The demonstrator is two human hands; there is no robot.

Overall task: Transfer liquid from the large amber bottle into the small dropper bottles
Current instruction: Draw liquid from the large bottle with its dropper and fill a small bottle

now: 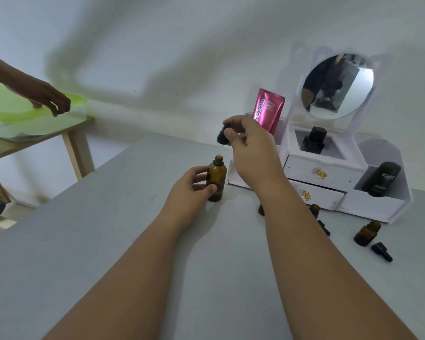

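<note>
The large amber bottle (217, 179) stands upright and uncapped on the grey table (108, 229), with my left hand (190, 190) wrapped around its lower body. Above it, my right hand (252, 146) pinches a black dropper cap (223, 136) between thumb and fingers. Small amber dropper bottles stand open to the right: one (367, 233) near the organizer's corner, another (314, 210) just past my right forearm, a third (261, 209) mostly hidden by that forearm. Two loose black dropper caps (381, 251) (323, 227) lie beside them.
A white vanity organizer (324, 173) with a round mirror (337, 85), drawers, a pink pouch (269, 110) and a dark Kahf bottle (380, 179) stands at the back right. At far left, another person's hand (48, 99) rests on a green-lidded box (22, 111) on a wooden side table.
</note>
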